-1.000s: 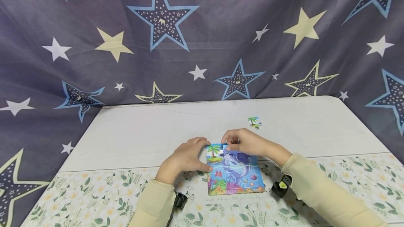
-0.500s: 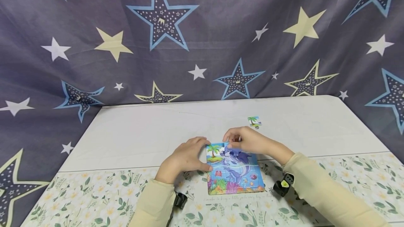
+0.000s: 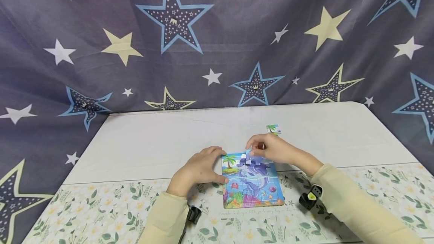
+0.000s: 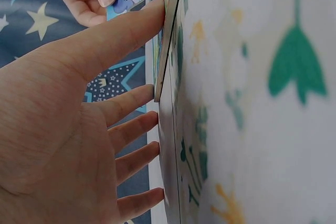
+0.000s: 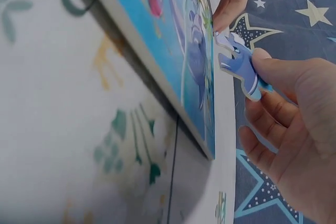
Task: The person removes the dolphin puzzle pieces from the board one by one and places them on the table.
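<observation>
A jigsaw puzzle with a dolphin and sea picture lies on the table in the head view. My right hand pinches a blue and purple puzzle piece between thumb and fingers over the puzzle's far edge. In the right wrist view, the piece shows part of a dolphin's face and is raised off the board. My left hand is spread at the puzzle's left side. Its thumb touches the puzzle's edge, and the index fingertip is at the far left corner.
Beyond my right hand lies a loose palm-tree piece, partly covered by that hand. A floral cloth covers the near table, with a white surface behind it. A star-patterned curtain hangs at the back and sides.
My right hand has moved right and slightly away with the puzzle piece, and now overlaps the loose palm-tree piece. The left hand has stayed at the puzzle's left edge.
</observation>
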`<state>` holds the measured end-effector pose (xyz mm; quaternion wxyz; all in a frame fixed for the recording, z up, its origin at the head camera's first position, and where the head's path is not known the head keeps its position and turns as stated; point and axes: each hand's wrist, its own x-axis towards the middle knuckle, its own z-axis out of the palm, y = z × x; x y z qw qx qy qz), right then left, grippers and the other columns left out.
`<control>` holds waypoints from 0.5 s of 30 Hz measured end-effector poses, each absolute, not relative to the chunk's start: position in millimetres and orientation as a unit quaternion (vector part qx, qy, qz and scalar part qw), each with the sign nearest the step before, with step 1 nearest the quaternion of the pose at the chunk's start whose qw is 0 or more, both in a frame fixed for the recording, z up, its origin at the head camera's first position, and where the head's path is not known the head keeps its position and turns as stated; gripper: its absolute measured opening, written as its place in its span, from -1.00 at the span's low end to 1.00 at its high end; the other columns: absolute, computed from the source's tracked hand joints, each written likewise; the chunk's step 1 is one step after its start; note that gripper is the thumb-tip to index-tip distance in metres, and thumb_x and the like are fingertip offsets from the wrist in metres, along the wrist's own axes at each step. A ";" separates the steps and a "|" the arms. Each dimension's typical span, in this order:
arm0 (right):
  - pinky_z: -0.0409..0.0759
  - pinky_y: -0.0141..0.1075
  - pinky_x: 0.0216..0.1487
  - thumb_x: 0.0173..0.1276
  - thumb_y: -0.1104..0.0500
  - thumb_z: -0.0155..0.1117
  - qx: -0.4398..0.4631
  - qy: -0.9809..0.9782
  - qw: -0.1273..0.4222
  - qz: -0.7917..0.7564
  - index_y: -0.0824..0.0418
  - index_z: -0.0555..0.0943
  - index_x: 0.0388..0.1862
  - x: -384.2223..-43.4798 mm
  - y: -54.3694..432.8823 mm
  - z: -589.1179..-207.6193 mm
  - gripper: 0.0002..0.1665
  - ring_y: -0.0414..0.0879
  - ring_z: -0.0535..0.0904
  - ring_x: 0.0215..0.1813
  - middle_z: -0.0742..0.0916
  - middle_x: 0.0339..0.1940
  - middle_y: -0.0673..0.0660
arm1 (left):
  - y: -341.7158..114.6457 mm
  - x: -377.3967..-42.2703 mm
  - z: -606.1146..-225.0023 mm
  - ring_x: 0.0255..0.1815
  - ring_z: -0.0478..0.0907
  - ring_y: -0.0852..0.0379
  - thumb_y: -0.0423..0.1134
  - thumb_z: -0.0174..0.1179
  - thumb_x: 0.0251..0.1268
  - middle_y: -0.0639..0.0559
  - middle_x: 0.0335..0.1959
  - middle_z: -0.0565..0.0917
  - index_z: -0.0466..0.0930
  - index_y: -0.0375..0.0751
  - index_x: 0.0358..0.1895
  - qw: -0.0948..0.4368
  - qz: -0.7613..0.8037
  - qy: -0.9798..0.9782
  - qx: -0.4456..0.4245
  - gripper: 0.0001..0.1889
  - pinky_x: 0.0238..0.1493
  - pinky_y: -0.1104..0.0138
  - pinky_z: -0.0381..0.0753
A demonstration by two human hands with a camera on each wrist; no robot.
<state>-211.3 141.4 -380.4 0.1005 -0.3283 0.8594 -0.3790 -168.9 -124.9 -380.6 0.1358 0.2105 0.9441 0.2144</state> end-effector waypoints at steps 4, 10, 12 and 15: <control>0.46 -0.35 -0.48 0.38 0.24 0.33 -0.321 0.864 0.093 -0.376 0.12 0.68 -0.13 -213.3 148.9 -380.6 -0.88 -0.16 0.46 -0.47 0.67 -0.40 -0.09 | -125.5 -169.2 -380.2 0.49 0.19 -0.11 0.08 0.51 -0.05 -0.07 0.47 0.31 0.42 -0.09 0.35 0.138 0.215 0.944 0.211 -0.16 0.43 -0.10 0.19; 0.47 -0.35 -0.44 0.37 0.25 0.34 -0.309 0.869 0.063 -0.380 0.13 0.70 -0.15 -215.6 161.1 -381.1 -0.89 -0.16 0.46 -0.46 0.68 -0.41 -0.09 | -125.7 -168.9 -379.3 0.50 0.17 -0.11 0.08 0.51 -0.02 -0.06 0.48 0.29 0.40 -0.08 0.37 0.141 0.214 0.943 0.212 -0.17 0.44 -0.10 0.18; 0.47 -0.35 -0.43 0.36 0.23 0.35 -0.303 0.873 0.049 -0.380 0.12 0.72 -0.16 -216.1 165.7 -381.4 -0.90 -0.16 0.45 -0.46 0.68 -0.42 -0.10 | -125.5 -168.7 -379.3 0.50 0.17 -0.11 0.08 0.51 -0.02 -0.06 0.48 0.29 0.40 -0.08 0.37 0.141 0.214 0.943 0.212 -0.16 0.44 -0.10 0.18; 0.50 -0.35 -0.40 0.35 0.20 0.38 -0.295 0.878 0.030 -0.376 0.11 0.73 -0.19 -217.5 172.7 -382.1 -0.91 -0.16 0.47 -0.44 0.69 -0.43 -0.12 | -125.3 -168.5 -379.5 0.50 0.17 -0.11 0.08 0.50 -0.02 -0.06 0.48 0.29 0.40 -0.08 0.37 0.143 0.214 0.943 0.212 -0.16 0.44 -0.10 0.18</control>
